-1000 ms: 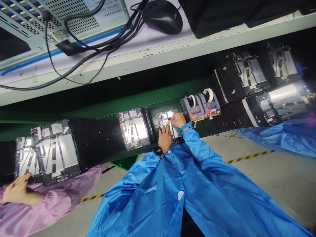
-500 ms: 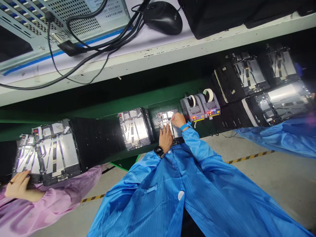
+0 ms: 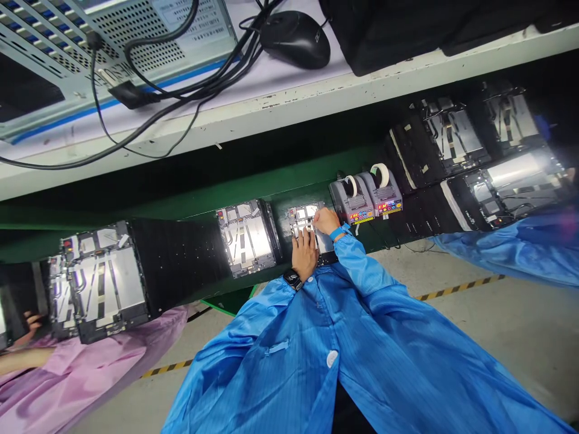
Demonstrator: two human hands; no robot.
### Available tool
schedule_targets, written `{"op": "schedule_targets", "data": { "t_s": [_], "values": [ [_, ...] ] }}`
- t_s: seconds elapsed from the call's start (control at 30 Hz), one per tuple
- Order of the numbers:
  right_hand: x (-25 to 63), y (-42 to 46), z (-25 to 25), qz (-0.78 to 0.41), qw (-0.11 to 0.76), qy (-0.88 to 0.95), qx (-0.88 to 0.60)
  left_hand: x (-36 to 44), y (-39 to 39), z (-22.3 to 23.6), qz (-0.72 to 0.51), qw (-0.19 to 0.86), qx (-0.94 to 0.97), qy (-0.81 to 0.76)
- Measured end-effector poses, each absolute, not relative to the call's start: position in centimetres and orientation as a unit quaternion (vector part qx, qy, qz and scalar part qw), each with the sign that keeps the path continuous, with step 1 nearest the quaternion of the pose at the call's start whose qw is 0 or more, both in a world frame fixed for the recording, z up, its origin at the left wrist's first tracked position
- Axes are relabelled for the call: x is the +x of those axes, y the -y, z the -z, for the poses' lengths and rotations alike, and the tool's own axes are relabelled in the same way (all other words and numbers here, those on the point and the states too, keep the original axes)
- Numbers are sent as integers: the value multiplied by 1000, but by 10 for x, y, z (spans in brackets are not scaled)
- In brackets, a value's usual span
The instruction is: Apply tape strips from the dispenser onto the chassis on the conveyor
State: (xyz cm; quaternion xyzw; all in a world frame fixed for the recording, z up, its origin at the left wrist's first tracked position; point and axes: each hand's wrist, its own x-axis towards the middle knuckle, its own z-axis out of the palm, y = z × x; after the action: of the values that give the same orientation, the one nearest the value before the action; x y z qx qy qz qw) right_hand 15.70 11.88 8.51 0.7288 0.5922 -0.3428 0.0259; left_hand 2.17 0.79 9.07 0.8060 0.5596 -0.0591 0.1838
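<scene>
Head view: left hand, right hand on apparent tablet frame edge.

"What lies before us?"

"A conveyor belt carrying tablet housings. Our left hand and right hand lie on one housing."

"And to our right?"

"Two tape dispensers, just beside it. Behind the belt, a shelf holds a computer case and a mouse."

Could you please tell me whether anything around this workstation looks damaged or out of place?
The white shelf edge looks worn: its paint is chipped and speckled with dark scuffs along its length.
</scene>
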Motion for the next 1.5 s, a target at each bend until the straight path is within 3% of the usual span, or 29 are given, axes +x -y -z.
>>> {"op": "schedule_targets", "data": {
  "t_s": [1.0,1.5],
  "values": [
    [156,-119,-79,329,19,-611,719,25,-7,-76,69,182,831,-522],
    [129,-124,-92,262,75,-642,717,25,-6,-74,69,184,831,-520]
  ]
}}
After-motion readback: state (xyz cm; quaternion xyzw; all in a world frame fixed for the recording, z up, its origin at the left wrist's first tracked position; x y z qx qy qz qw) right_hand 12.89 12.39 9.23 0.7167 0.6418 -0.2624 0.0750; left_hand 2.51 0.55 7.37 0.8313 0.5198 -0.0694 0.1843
